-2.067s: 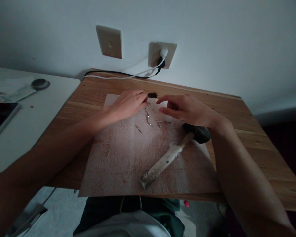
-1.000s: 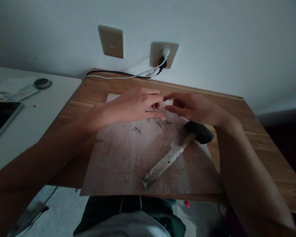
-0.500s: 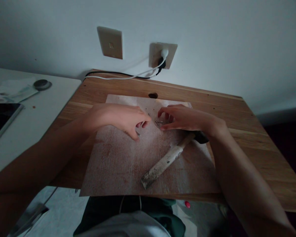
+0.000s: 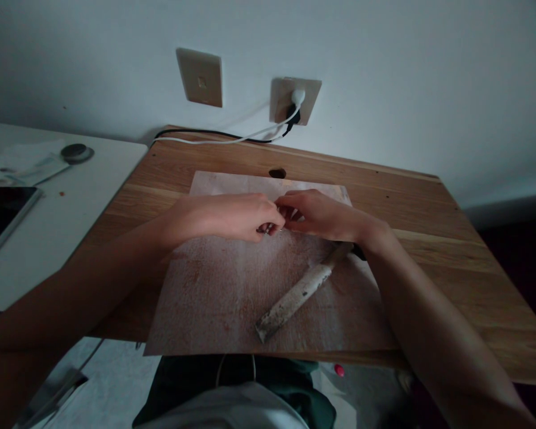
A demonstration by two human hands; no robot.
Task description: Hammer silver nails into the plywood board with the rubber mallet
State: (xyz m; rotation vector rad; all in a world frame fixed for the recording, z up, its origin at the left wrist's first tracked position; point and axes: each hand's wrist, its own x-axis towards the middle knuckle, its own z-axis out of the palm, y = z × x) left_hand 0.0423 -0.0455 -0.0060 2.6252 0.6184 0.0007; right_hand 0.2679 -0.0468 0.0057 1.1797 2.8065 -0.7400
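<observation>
A: Hands?
B: Left hand (image 4: 232, 215) and right hand (image 4: 322, 213) meet fingertip to fingertip over the far half of the thin board (image 4: 223, 298). Both have their fingers curled in, knuckles up.
A: Gripping anything?
B: A small bright metal bit (image 4: 268, 230) shows just under the left fingertips. Cannot tell whether it is pinched or lying on the board. The right fingers hide whatever is beneath them.
A: Hammer?
B: Hammer (image 4: 297, 293) lies on the board, pale worn handle pointing toward the person. Its dark head is mostly hidden under the right wrist. Neither hand touches the handle.
A: Surroundings?
B: The board sits on a wooden table (image 4: 433, 208) against the wall. A socket (image 4: 295, 100) holds a white and a black plug, with cables (image 4: 214, 138) trailing left along the table's back edge. A white desk (image 4: 71, 196) is at left, with a dark tablet (image 4: 0, 213) on it
</observation>
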